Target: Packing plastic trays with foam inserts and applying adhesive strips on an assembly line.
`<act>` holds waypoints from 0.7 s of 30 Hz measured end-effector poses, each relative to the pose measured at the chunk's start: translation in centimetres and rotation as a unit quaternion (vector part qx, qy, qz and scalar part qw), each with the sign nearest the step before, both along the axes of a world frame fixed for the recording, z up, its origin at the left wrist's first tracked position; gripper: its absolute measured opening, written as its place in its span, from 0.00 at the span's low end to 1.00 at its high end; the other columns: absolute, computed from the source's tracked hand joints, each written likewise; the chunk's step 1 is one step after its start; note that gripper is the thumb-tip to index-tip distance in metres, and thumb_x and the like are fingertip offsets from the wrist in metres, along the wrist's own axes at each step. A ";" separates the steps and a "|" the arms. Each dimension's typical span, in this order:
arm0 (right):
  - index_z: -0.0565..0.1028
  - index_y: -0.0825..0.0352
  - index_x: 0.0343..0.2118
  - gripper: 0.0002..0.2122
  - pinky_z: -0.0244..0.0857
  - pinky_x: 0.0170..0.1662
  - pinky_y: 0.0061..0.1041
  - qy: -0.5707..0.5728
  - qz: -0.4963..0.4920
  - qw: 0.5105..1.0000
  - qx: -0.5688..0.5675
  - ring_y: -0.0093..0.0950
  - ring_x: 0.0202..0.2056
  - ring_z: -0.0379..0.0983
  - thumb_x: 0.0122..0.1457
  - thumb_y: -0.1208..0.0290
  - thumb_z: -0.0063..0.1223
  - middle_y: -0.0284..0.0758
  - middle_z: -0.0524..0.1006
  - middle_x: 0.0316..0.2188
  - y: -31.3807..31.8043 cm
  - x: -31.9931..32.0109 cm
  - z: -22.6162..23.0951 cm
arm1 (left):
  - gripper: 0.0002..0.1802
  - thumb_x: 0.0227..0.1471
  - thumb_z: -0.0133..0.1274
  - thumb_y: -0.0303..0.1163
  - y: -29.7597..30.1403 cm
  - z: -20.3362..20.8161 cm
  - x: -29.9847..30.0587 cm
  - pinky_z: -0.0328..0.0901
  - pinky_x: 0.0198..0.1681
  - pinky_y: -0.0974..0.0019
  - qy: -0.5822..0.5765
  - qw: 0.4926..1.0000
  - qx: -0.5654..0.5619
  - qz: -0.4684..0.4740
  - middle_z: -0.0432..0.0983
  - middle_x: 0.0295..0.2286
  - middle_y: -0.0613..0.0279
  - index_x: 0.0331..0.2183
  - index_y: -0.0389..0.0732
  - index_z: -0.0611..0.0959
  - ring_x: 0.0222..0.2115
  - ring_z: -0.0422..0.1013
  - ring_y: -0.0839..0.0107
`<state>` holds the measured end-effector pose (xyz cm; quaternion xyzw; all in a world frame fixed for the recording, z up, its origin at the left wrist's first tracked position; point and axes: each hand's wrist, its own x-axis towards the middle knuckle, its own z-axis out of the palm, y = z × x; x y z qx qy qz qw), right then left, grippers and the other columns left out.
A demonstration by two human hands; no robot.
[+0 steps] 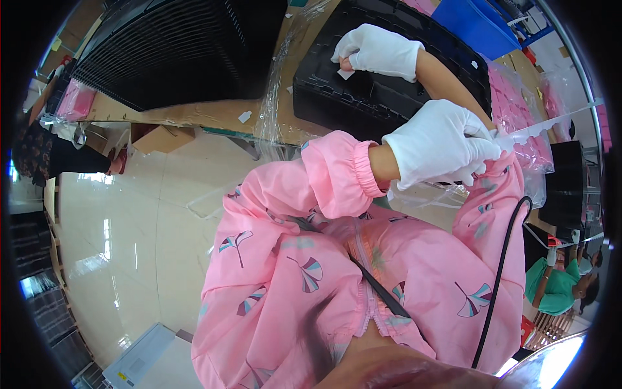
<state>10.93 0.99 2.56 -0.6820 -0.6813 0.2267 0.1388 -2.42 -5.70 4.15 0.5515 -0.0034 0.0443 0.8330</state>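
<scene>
Squarish white tab touches right hand above glossy black plastic.

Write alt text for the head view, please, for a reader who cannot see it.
A white-gloved right hand holds a small white label at a black plastic crate, while the white-gloved left hand grips a long white strip near the pink patterned right sleeve.
</scene>
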 end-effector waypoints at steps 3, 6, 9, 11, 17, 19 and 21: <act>0.78 0.71 0.26 0.07 0.66 0.41 0.28 0.004 -0.019 1.000 -0.020 0.32 0.33 0.74 0.47 0.73 0.57 0.38 0.77 0.33 -0.2 0.3 -0.2 | 0.08 0.49 0.57 0.31 0.0 -0.5 0.1 0.63 0.18 0.79 -0.023 1.000 -0.012 -0.011 0.76 0.19 0.65 0.27 0.35 0.83 0.16 0.68 0.83; 0.78 0.71 0.25 0.06 0.66 0.38 0.28 -0.026 -0.010 0.999 -0.031 0.32 0.31 0.74 0.47 0.74 0.57 0.38 0.76 0.30 0.2 0.2 -0.6 | 0.09 0.50 0.57 0.31 0.5 -0.5 0.1 0.65 0.19 0.78 -0.016 0.999 -0.025 -0.016 0.76 0.20 0.64 0.28 0.35 0.83 0.17 0.69 0.82; 0.77 0.71 0.24 0.05 0.66 0.37 0.29 -0.061 -0.003 0.998 -0.034 0.33 0.30 0.73 0.46 0.75 0.57 0.38 0.75 0.28 0.4 -0.5 -0.7 | 0.09 0.50 0.57 0.32 0.9 -0.7 0.3 0.66 0.20 0.76 -0.017 1.000 0.001 -0.021 0.76 0.20 0.64 0.29 0.35 0.83 0.17 0.69 0.82; 0.76 0.71 0.23 0.06 0.66 0.36 0.29 -0.073 -0.013 0.997 -0.023 0.35 0.31 0.74 0.45 0.74 0.58 0.38 0.75 0.27 0.2 -0.8 -0.8 | 0.09 0.50 0.57 0.32 1.1 -0.4 0.3 0.66 0.20 0.76 -0.013 1.000 0.012 -0.010 0.76 0.20 0.63 0.30 0.35 0.83 0.17 0.70 0.81; 0.70 0.64 0.50 0.26 0.67 0.43 0.32 -0.173 -0.120 0.961 0.176 0.39 0.37 0.73 0.44 0.72 0.61 0.40 0.72 0.45 -2.9 -0.1 -1.2 | 0.13 0.52 0.55 0.36 1.6 -1.1 1.6 0.69 0.23 0.72 -0.069 0.987 0.145 0.018 0.78 0.23 0.58 0.32 0.34 0.82 0.18 0.73 0.74; 0.71 0.65 0.48 0.20 0.66 0.43 0.24 -0.060 -0.184 0.960 0.203 0.28 0.39 0.73 0.50 0.76 0.57 0.38 0.75 0.42 -4.2 3.6 -3.5 | 0.14 0.52 0.55 0.37 2.2 -2.1 3.2 0.70 0.23 0.71 -0.098 0.975 0.194 0.053 0.78 0.24 0.57 0.33 0.34 0.82 0.18 0.74 0.72; 0.73 0.69 0.45 0.13 0.65 0.42 0.17 0.166 -0.254 0.911 0.281 0.16 0.37 0.71 0.56 0.77 0.50 0.34 0.77 0.38 -8.4 7.4 -4.4 | 0.15 0.51 0.56 0.37 2.5 -2.4 4.6 0.70 0.22 0.72 -0.093 0.975 0.192 0.069 0.78 0.23 0.57 0.33 0.33 0.82 0.18 0.73 0.73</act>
